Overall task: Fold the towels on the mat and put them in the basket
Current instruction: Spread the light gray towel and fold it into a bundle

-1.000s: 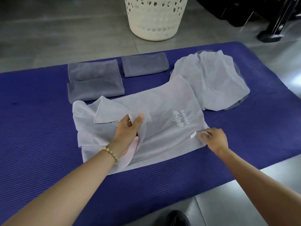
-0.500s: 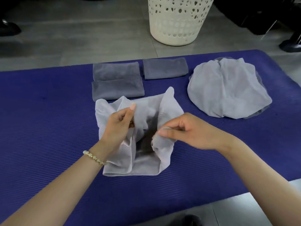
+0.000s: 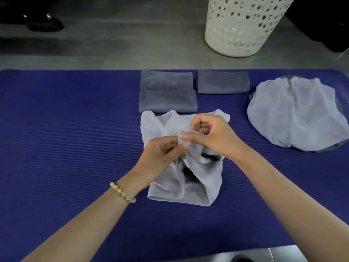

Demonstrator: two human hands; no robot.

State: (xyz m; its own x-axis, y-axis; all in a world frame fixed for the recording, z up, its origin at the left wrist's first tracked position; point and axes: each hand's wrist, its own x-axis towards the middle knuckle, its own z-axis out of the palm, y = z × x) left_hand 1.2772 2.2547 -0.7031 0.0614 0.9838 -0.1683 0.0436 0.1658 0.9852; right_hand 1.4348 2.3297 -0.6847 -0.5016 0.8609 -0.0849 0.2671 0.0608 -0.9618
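A light grey towel (image 3: 200, 188) is bunched up in the middle of the blue mat (image 3: 66, 129). My left hand (image 3: 160, 157) pinches one of its edges. My right hand (image 3: 215, 137) pinches another edge right beside it, so the two hands meet above the cloth. Two darker grey folded towels (image 3: 167, 91) lie stacked just beyond, with a third folded towel (image 3: 222, 82) to their right. A loose heap of light grey towels (image 3: 296, 114) sits at the mat's right end. The white perforated basket (image 3: 243, 23) stands on the floor behind the mat.
Grey floor tiles (image 3: 113, 44) surround the mat. Dark objects (image 3: 43, 23) stand at the far left on the floor, and dark furniture (image 3: 324, 21) at the far right behind the basket. A dark shoe tip (image 3: 243, 259) shows at the bottom edge.
The towel lay spread flat a second ago. My right hand has carried its right corner leftward to meet my left hand, gathering the cloth into a bunch. The view has moved closer.
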